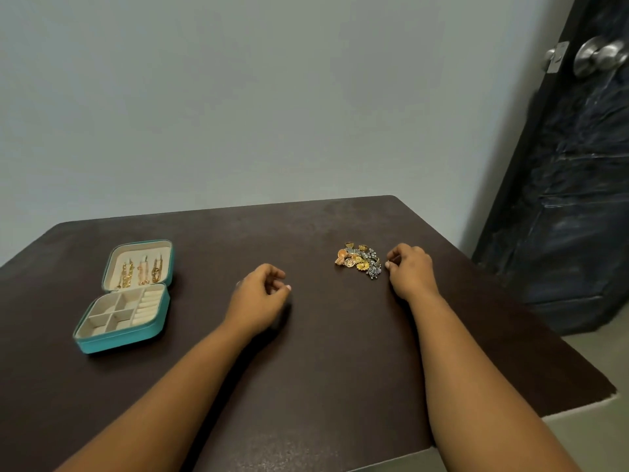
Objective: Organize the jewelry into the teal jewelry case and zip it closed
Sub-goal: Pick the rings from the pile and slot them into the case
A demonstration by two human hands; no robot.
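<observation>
The teal jewelry case (85, 344) lies open at the left of the table. Its lid holds several gold chains (139, 272), and its cream tray has small compartments and ring rolls. A small pile of gold and silver jewelry (359, 258) lies at the right. My left hand (255, 298) rests mid-table between case and pile, its fingers loosely curled and holding nothing. My right hand (410, 270) sits just right of the pile, fingers loosely curled, fingertips close to the nearest pieces; no piece shows in it.
The dark brown table (306, 369) stands against a pale wall. Its right edge runs diagonally near my right forearm. A dark door (578, 165) with a metal knob stands at the far right, beyond the table.
</observation>
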